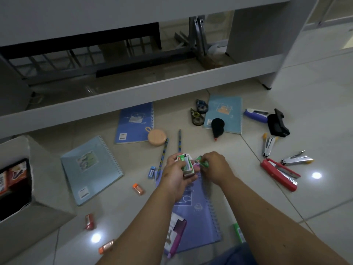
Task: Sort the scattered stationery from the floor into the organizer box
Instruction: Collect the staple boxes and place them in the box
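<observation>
Pretty dim in here. The floor [315, 104] is glossy pale tile with two bright ceiling-light reflections, lower left and right of the frame. A grey desk [133, 14] fills the top, its low crossbar [145, 92] running across the middle, with folded metal legs [198, 35] underneath.

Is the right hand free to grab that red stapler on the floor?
Probably not yet: the right hand pinches a small green box. The red stapler itself lies uncovered to its right.
</observation>
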The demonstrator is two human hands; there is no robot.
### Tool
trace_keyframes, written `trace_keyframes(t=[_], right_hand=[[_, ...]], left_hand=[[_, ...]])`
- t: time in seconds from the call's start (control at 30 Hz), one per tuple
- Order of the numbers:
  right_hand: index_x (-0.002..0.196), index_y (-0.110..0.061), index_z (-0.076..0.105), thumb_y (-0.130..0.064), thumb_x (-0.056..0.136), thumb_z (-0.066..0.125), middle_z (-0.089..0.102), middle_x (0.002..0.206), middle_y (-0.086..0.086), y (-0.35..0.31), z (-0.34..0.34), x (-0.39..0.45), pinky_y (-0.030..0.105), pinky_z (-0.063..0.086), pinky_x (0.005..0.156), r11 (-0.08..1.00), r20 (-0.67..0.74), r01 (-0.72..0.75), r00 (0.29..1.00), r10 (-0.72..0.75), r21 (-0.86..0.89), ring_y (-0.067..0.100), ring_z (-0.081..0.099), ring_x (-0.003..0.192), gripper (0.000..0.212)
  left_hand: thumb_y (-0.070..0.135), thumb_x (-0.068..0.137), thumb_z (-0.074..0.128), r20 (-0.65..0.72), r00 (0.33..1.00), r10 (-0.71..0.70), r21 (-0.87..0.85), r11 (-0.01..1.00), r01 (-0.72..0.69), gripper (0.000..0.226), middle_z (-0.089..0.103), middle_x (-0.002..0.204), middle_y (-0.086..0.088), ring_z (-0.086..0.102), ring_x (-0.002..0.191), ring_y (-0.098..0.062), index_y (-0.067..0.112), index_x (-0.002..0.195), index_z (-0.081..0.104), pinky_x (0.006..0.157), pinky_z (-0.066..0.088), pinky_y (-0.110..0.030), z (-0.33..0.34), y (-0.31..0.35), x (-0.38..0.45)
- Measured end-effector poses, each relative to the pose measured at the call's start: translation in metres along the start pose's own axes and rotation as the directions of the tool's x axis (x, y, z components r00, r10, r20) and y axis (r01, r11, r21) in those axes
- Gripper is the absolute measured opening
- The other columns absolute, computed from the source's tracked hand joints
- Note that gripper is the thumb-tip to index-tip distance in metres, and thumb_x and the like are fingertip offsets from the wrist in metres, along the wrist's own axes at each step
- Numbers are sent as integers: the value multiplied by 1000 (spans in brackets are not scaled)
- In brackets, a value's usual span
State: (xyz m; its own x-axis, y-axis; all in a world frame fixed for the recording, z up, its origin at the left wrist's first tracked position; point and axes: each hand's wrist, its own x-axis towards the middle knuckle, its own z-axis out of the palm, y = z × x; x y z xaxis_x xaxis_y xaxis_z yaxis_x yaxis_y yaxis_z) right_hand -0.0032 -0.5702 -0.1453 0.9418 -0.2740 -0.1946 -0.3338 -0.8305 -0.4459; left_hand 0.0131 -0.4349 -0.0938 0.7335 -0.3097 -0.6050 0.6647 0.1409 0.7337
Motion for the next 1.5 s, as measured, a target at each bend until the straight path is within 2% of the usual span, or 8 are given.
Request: trace_keyframes(t=[0.17,0.37,0.47,0.73,0.87,1.03,1.23,1.5], right_hand=[[107,-6,57,-24,83,67,62,106,18,9,-6,-1,30,43,75,988,-17,-125,992,127,93,33,58,97,31],[118,-12,53,-12,77,71,55,77,4,7,-30,-17,28,46,66,789,-18,-217,961,277,575,18,55,72,45],[121,-8,53,-3,80,65,53,73,6,6,-48,-32,27,48,61,624,90,-218,969,230,750,16,55,65,43],[113,-6,56,-1,78,71,63,84,14,19,-80,-77,33,55,73,565,347,-335,933,91,754,22,63,70,39],[110,-5,56,-12,76,76,62,90,14,34,-73,-96,32,57,69,747,453,-459,860,237,480,19,62,72,40],[104,-7,54,-40,62,84,58,109,10,41,-42,-115,34,53,75,955,455,-278,840,295,-104,23,59,90,61],[85,-15,48,-24,76,70,54,99,9,43,-31,-108,28,44,70,965,367,-208,895,253,-157,21,51,84,25],[81,-11,60,4,77,67,60,79,7,18,-54,-92,31,54,61,640,316,-358,930,185,680,19,59,73,17]], left_hand=[[3,100,34,-7,999,33,104,994,-32,22,58,95,-12,61,71,-19,18,115,38,58,50,-28,11,-8,2],[7,99,39,-60,998,30,103,994,-24,17,51,113,-14,55,79,-22,18,112,40,62,53,-32,29,-17,1],[19,99,41,-27,1000,-14,63,998,16,12,53,107,-12,56,78,-22,18,111,44,68,52,-33,41,-22,-7],[13,98,42,30,996,-79,81,994,76,16,55,92,-8,57,73,-22,19,113,44,74,52,-38,54,-36,-28],[12,99,42,-13,993,-121,61,991,121,15,53,88,-6,55,72,-23,19,112,45,69,49,-37,49,-45,-33],[15,97,48,-65,995,-79,220,971,92,26,57,82,3,54,68,-12,22,121,50,63,37,-27,38,-56,-35],[13,97,48,-44,995,-93,240,966,101,31,57,84,4,54,69,-13,24,125,48,62,41,-28,30,-60,-34],[5,98,41,37,999,-38,261,965,27,31,57,78,1,53,63,-12,22,120,55,50,45,-20,17,-54,-43]])
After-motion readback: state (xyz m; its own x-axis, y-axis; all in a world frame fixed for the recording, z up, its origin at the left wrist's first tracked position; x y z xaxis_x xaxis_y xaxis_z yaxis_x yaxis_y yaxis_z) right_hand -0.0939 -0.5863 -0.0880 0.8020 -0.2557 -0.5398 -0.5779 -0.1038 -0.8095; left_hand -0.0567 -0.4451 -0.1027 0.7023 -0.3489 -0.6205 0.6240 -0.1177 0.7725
